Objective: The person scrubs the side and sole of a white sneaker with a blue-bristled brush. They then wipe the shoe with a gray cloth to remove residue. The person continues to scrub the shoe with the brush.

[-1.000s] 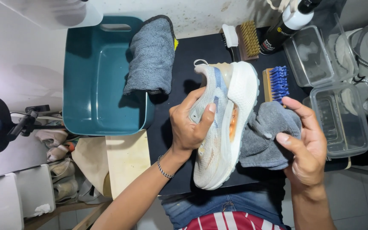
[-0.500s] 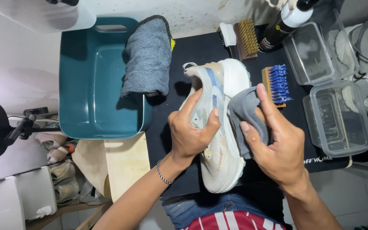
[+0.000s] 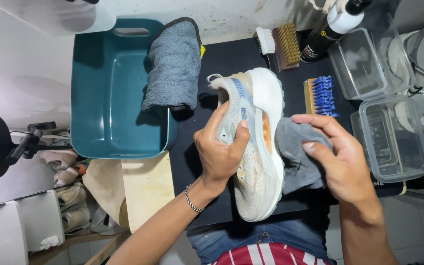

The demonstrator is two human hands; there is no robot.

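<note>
- the person's left hand (image 3: 222, 154) is wrapped around the top of a pale running shoe (image 3: 253, 147), fingers closed tight on the knit part, holding it up on its side over the black mat (image 3: 212, 64).
- the shoe has a thick white sole that faces the right hand, with a bit of orange near the middle.
- the right hand (image 3: 342, 164) is closed on a grey cloth (image 3: 295, 157), and the cloth is pressed against the side of the white sole.
- the step in hand looks like wiping the sole with the cloth while the other hand keeps the shoe from moving.
- the next move would call for a firm hold on the shoe, and the cloth rubbed along the sole edge, or the shoe turned to reach a new part.
- just beside the shoe lies a brush with blue bristles (image 3: 320, 95). farther up is a wooden brush (image 3: 285, 46) and a dark bottle with a white cap (image 3: 332, 29).
- a teal tub (image 3: 109, 98) sits to the left, with a grey towel (image 3: 172, 64) draped over its rim. it may hold water, but that is hard to see.
- two clear plastic boxes (image 3: 388, 137) sit open on the right, near more grey shoes (image 3: 423, 64).
</note>
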